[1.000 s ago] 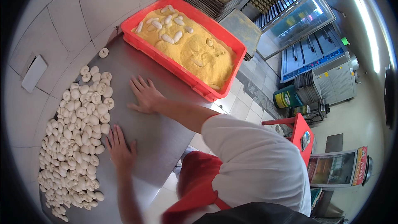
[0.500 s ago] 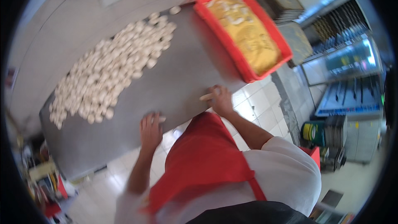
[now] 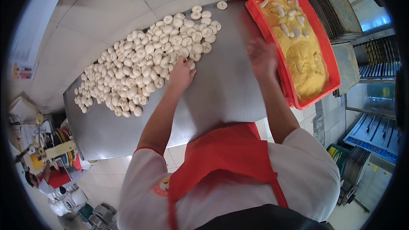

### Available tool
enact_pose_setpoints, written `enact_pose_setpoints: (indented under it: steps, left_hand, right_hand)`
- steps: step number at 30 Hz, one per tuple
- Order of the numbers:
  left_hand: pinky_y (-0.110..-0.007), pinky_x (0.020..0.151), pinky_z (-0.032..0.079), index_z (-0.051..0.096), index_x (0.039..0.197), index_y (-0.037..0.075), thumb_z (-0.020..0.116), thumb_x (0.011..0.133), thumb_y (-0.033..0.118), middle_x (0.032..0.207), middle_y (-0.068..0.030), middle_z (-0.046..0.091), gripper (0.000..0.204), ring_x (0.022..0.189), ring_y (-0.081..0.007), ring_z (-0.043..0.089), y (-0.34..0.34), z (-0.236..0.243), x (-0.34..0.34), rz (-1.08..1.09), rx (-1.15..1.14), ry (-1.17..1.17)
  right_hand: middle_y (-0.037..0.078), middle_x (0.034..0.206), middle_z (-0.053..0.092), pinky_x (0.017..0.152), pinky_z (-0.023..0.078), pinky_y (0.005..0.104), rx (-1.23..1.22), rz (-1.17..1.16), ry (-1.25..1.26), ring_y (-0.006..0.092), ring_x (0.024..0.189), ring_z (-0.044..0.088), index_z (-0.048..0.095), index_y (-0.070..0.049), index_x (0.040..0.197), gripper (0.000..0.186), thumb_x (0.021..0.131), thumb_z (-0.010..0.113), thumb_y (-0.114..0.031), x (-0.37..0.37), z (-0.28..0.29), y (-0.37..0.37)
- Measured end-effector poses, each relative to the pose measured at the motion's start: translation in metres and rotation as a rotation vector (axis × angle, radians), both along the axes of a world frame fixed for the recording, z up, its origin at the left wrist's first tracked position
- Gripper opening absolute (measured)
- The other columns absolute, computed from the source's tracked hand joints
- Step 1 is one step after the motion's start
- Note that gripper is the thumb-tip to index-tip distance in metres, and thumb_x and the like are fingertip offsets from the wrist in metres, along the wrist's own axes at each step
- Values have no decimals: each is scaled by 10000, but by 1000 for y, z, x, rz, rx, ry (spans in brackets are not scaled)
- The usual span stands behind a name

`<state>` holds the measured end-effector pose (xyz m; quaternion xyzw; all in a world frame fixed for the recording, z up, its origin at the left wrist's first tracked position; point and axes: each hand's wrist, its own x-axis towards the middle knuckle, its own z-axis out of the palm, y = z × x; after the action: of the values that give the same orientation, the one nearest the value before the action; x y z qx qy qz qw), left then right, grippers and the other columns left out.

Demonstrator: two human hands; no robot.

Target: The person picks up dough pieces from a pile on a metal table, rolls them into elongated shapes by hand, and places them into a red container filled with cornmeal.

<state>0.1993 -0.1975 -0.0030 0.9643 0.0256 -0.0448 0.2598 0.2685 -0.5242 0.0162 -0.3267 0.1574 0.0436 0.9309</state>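
Observation:
Many small round, pale dough pieces (image 3: 128, 72) lie heaped along the back of a steel table (image 3: 217, 89). My left hand (image 3: 182, 72) is at the heap's right part, fingers curled onto a dough ball. My right hand (image 3: 262, 57), smeared by motion, hovers beside the left wall of a red plastic tub (image 3: 332, 72); what it holds, if anything, is unclear. Inside the tub, yellow powder (image 3: 306, 85) carries several elongated white dough pieces (image 3: 292, 19).
Stacked baking trays (image 3: 326, 10) stand right of the tub, near a rack (image 3: 377, 59) and a blue appliance (image 3: 368, 136). Another person (image 3: 40, 179) is at the lower left among machinery (image 3: 55, 149). A tiled wall (image 3: 98, 8) runs behind the table.
Since half a second ago, both hands have moved away from the front edge, my left to the heap and my right toward the tub. The view has swung round.

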Motion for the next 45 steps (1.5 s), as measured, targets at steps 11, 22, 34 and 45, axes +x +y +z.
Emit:
enact_pose_setpoints:
  steps: [11,22,34,45]
  left_hand:
    - [-436,939,544,599,1220,-2,748,912,28,1162,-190,634,344,1073,-326,644,66,-13,-173,254,-500,-262]
    - [-541,1002,467,662,1269,93,661,969,223,1190,-162,661,326,1128,-375,615,15,-85,-187,-220,73,-404]
    - [-572,1060,426,490,1594,115,739,944,366,1339,-195,538,740,1229,-420,534,53,-43,-321,-105,162,54]
    - [-532,1228,330,456,1631,126,604,1036,431,1667,-165,429,685,1478,-400,416,21,-52,-88,-78,129,-234]
  right_hand:
    - [219,1143,621,949,515,505,-1490,390,-392,433,1097,618,584,-45,1043,227,869,698,-137,-12,-64,88]
    - [158,1197,627,1056,432,557,-1896,734,-1164,395,1183,583,678,-105,1079,287,1018,635,-382,-163,-106,91]
    - [170,1229,593,1022,426,559,-2197,916,-696,383,1138,573,632,-100,1266,423,990,697,-413,-238,-62,-26]
    - [219,1617,422,1255,250,571,-2238,387,-619,426,1517,361,486,-47,1524,689,1040,579,-528,-24,-83,79]
